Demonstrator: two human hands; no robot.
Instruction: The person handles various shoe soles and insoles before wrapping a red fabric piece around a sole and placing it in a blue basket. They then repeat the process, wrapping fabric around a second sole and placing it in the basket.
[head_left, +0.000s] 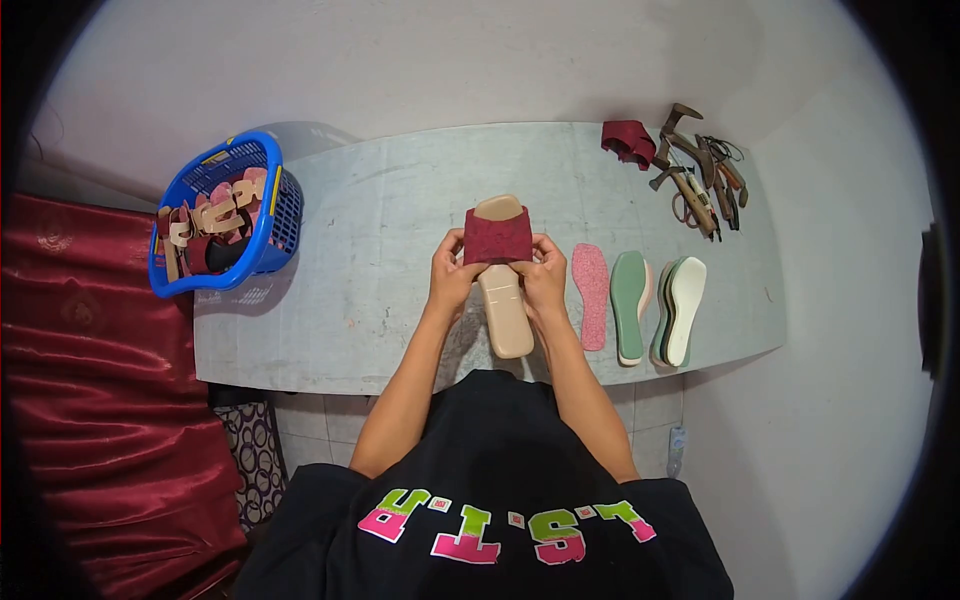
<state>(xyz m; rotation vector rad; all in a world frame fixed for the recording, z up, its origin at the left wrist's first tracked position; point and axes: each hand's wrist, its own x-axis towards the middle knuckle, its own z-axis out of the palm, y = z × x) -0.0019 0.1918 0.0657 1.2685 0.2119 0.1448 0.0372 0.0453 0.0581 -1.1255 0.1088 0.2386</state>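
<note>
A beige shoe last [507, 315] is held over the table's near middle, its toe pointing away from me. Across its front part lies a dark red sandal upper [498, 240], a wide band with the toe end of the last showing beyond it. My left hand [452, 270] grips the band's left edge, thumb on the near rim. On the opposite edge my right hand [543, 272] holds the band the same way. Both sets of fingers curl beneath and are partly hidden. Right of my right hand lies a pink speckled insole [591, 297].
Green soles [628, 305] and white soles [687, 300] lie at the right. Farther back are another dark red upper [627, 142], hammers [675, 125] and other hand tools [722, 175]. A blue basket [275, 215] of sandals [222, 212] stands left on the grey table [350, 340].
</note>
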